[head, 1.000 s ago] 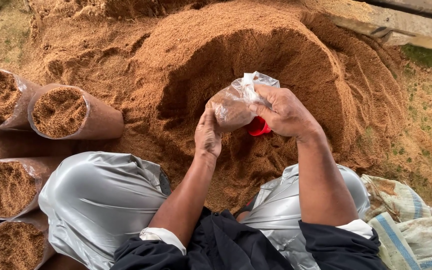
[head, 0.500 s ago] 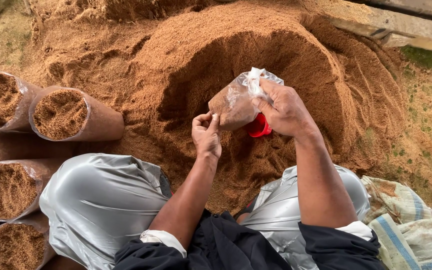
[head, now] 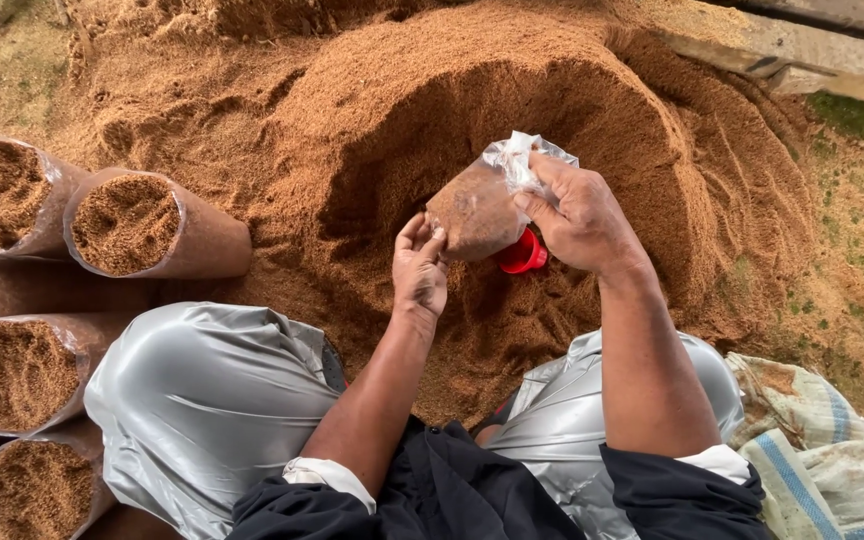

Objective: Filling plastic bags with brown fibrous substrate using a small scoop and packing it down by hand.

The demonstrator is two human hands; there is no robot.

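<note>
Two hands fill a clear bag: right hand pinches its mouth, left hand cups its base, perhaps loosely. Next, scooping sawdust needs the mouth open.

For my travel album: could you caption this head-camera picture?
Seated before a sawdust heap, the right hand grips a part-filled clear bag while the left hand touches its base.

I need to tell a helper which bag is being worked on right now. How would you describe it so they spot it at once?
Find the big heap of brown sawdust with a hollow dug in its front. Over that hollow, the right hand pinches the clear plastic bag by its crumpled top, and the left hand touches its lower end. Unlike the filled bags lying at left, it is small, partly filled and held up.
</note>
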